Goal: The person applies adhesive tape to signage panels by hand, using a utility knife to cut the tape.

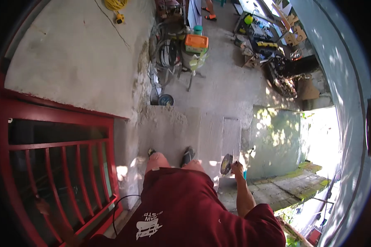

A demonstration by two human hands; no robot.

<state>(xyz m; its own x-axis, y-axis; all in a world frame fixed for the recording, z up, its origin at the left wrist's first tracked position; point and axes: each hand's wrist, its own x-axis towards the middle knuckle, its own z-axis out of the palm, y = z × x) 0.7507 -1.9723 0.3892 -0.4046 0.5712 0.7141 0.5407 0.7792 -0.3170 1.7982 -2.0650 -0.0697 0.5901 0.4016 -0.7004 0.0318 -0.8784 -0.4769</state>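
My right hand [237, 168] is out in front at waist height, its fingers closed at the edge of a small round dark container [226, 164]. The inside of that container looks yellowish, but what it holds is too small to make out. A teal item [245, 175] shows just behind the hand. On the far left, my left hand [42, 206] is in deep shade against the red window grille [76, 175]. Its fingers are too dark to read, and whether they touch a bar cannot be told.
A bucket [166, 100] stands by the wall ahead, near coiled hoses [168, 53] and an orange-lidded box [196, 43]. At right are a cluttered workbench [264, 35] and a mossy block ledge [292, 183]. Another person's foot [210, 17] shows at the top.
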